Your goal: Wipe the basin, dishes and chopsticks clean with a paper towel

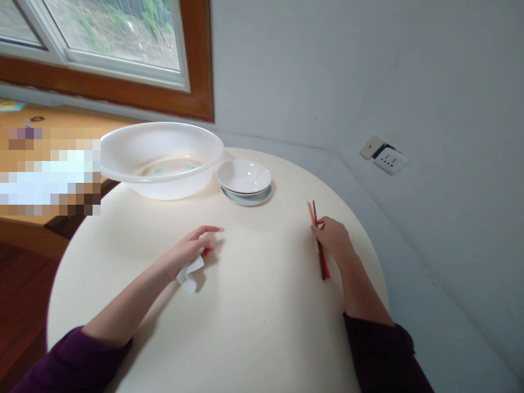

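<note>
My right hand (pixel 333 234) pinches a small bundle of chopsticks (pixel 321 261) in dark brown, red and pale wood, over the right side of the round table. Whether they rest on the tabletop or hang just above it, I cannot tell. Left of the middle, my left hand (pixel 194 245) keeps a crumpled white tissue (pixel 190 275) under its curled fingers, while the index finger points out to the right. Beyond both hands sits a small stack of dishes, a white bowl (pixel 244 176) on top and a pale bluish plate (pixel 248 200) beneath.
A large translucent plastic basin (pixel 164 188) stands at the back left of the cream round table (pixel 254 327). Behind it on the left is a wooden desk (pixel 65 120), partly blurred out. A wall with a socket (pixel 391 159) borders the table's right side, and a window is at upper left.
</note>
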{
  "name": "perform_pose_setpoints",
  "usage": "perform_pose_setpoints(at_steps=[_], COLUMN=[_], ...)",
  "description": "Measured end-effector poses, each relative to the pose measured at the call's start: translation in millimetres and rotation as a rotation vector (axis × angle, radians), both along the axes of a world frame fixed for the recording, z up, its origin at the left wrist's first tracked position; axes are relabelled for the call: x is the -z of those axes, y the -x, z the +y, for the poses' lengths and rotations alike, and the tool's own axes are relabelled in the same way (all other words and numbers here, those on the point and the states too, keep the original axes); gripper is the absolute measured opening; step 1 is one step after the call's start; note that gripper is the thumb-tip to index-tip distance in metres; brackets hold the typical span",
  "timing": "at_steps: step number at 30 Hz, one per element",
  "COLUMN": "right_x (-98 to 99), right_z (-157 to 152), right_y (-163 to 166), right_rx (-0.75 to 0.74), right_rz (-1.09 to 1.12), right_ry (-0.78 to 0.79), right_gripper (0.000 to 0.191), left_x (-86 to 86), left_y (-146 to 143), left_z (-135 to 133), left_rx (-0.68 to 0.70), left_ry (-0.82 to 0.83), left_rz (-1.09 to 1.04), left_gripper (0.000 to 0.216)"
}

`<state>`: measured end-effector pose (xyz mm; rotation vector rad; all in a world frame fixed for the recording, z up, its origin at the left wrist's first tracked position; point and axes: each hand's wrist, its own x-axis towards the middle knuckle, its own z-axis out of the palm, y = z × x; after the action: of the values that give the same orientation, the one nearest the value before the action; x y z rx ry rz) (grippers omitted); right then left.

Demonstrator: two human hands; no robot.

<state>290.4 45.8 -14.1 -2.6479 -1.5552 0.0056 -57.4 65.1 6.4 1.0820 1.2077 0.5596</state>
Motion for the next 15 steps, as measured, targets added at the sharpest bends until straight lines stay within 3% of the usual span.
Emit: perform_pose_setpoints(at_steps=[15], right_x=[-1.8], right_z=[-2.6], right_y=[-12.4], right_rx=[0.111], right_rz=[-0.022], right_ry=[0.004], right_gripper=[0.030], left_x=[3.5], left_y=[1.4], left_z=[0.9], left_rx=[0.012], left_ry=[0.007], left_rz=[-0.029], left_gripper=[0.054])
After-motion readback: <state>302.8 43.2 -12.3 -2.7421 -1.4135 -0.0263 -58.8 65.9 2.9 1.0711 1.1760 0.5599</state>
